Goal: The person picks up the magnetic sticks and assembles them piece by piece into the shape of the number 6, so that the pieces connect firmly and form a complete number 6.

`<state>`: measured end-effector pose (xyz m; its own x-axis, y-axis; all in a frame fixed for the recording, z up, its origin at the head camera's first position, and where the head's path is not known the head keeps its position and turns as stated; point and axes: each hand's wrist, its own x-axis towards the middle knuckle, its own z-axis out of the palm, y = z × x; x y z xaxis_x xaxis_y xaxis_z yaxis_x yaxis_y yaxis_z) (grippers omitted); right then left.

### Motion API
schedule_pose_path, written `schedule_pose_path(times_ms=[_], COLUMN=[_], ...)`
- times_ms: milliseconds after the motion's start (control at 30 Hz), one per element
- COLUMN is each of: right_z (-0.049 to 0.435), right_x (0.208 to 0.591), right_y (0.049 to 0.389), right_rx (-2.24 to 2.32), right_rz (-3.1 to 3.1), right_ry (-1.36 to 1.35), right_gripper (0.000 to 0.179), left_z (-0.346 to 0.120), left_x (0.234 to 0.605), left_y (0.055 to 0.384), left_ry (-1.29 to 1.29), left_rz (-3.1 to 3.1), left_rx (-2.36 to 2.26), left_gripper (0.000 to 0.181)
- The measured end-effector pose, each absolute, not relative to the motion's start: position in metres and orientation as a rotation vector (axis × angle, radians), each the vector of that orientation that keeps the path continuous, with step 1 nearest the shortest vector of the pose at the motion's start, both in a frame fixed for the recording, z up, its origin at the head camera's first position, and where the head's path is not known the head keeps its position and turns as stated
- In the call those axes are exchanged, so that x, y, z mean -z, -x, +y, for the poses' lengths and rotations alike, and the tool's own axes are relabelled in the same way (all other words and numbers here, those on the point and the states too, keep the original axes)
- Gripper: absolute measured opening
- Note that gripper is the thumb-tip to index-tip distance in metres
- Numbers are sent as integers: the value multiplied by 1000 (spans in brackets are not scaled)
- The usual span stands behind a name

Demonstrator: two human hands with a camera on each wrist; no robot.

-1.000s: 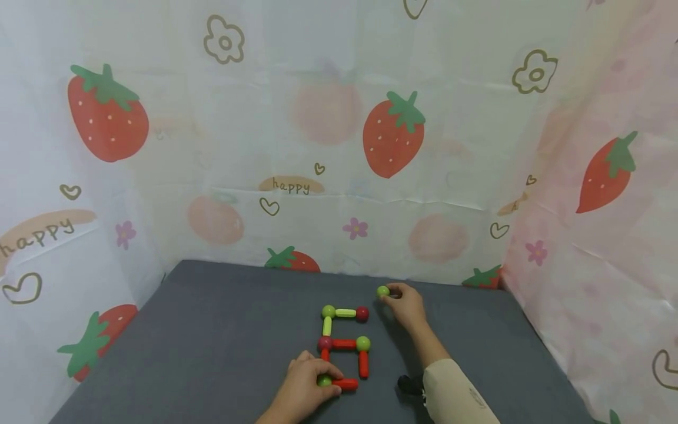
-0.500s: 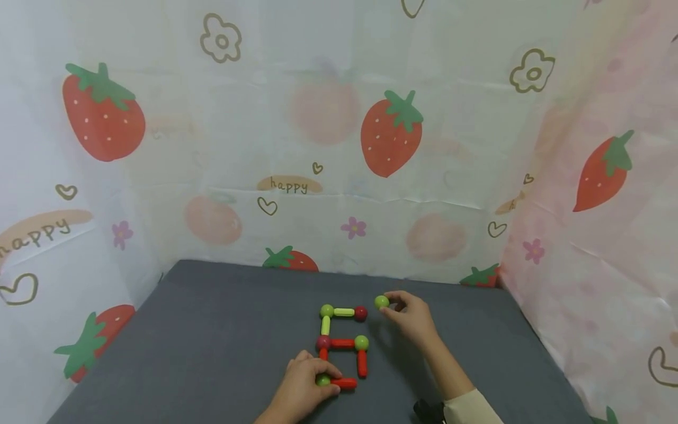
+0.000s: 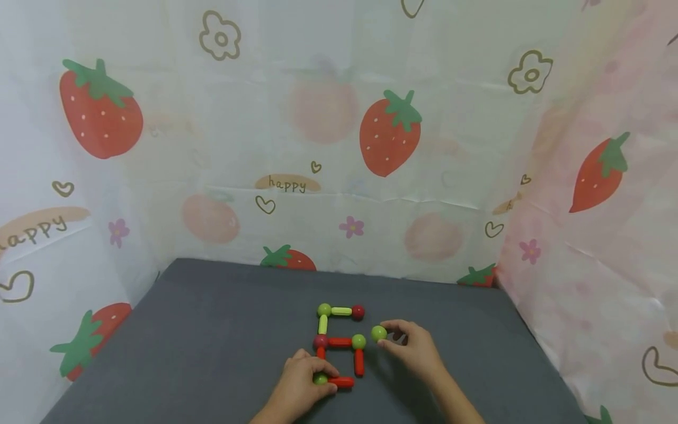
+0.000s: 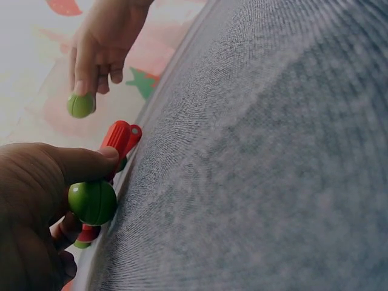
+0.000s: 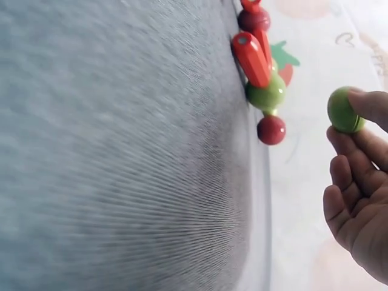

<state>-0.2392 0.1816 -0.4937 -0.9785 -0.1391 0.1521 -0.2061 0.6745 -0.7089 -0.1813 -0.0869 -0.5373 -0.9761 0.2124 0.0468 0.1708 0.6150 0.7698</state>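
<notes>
A figure of balls and rods lies on the table, with yellow-green rods at its far end and red rods nearer. Its near corner is a green ball (image 4: 93, 202) that my left hand (image 3: 301, 383) grips between thumb and fingers. From this ball a red rod (image 3: 341, 383) points right. Another red rod (image 3: 359, 363) reaches toward me from a green ball (image 3: 358, 341); its near end is free. My right hand (image 3: 418, 350) pinches a loose green ball (image 5: 345, 110) in thumb and fingertips, above the table and just right of the figure.
A grey cloth (image 3: 228, 330) covers the table. Behind and at both sides hangs a pale curtain (image 3: 296, 141) printed with strawberries. The figure's far arm ends in a dark red ball (image 3: 358, 312), and another reddish ball (image 3: 321, 341) joins its left side.
My right hand has come toward me with the green ball, from beyond the dark red ball to beside the figure's right side. My left hand keeps its grip on the corner.
</notes>
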Motion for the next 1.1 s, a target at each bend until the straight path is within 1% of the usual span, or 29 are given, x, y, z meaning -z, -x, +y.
schedule_pose_path(times_ms=[267,500,733,1100], right_z=[185,185,183,181], right_x=[503,508,513,520], right_y=[227,223,215,210], right_rx=[-1241,-1269,-1327,-1461], right_rz=[-2798,-2783,-2845,-2974], right_ry=[-343,-395,-467,-669], right_gripper=[31,31,35,32], left_z=[-87,-88,-89,-88], left_x=[537,537,538,540], left_y=[181,182,184,181], left_ry=[-328,-342,-362,-377], left_rz=[2780,2796,2793,2811], left_rx=[-1318,-1311,-1259,-1287], left_gripper=[18,18,17,16])
